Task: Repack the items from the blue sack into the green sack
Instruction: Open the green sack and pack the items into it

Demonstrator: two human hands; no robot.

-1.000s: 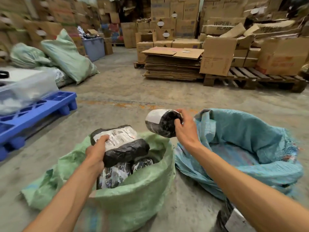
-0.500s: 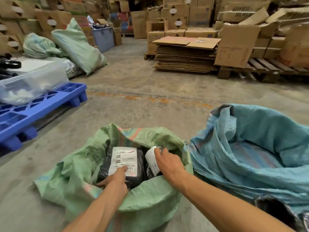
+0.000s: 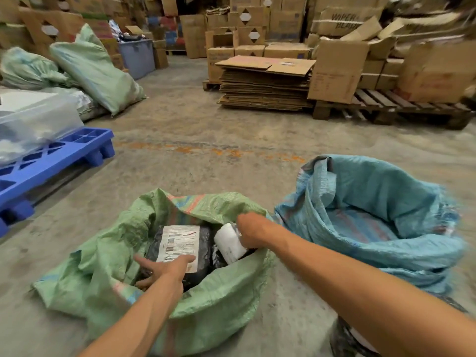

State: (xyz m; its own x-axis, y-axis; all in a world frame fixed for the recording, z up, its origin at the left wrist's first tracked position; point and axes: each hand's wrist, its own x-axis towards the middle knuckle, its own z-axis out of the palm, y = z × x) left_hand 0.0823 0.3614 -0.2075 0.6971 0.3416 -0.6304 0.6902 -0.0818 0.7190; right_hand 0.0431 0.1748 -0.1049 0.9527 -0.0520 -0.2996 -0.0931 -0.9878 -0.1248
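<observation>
My left hand [image 3: 164,269], fingers spread and fairly straight, presses on the black parcel [image 3: 180,251] with the white label, which lies inside the green sack [image 3: 219,300]; my right hand [image 3: 251,231] curls round a white roll [image 3: 230,242] at the sack's right inner edge, just beside the parcel. The blue sack [image 3: 373,215] stands open on the floor [image 3: 206,130] immediately right of the green one, its contents hidden. A blue pallet [image 3: 51,161] lies at the floor's left edge, flattened cardboard [image 3: 265,81] far behind.
</observation>
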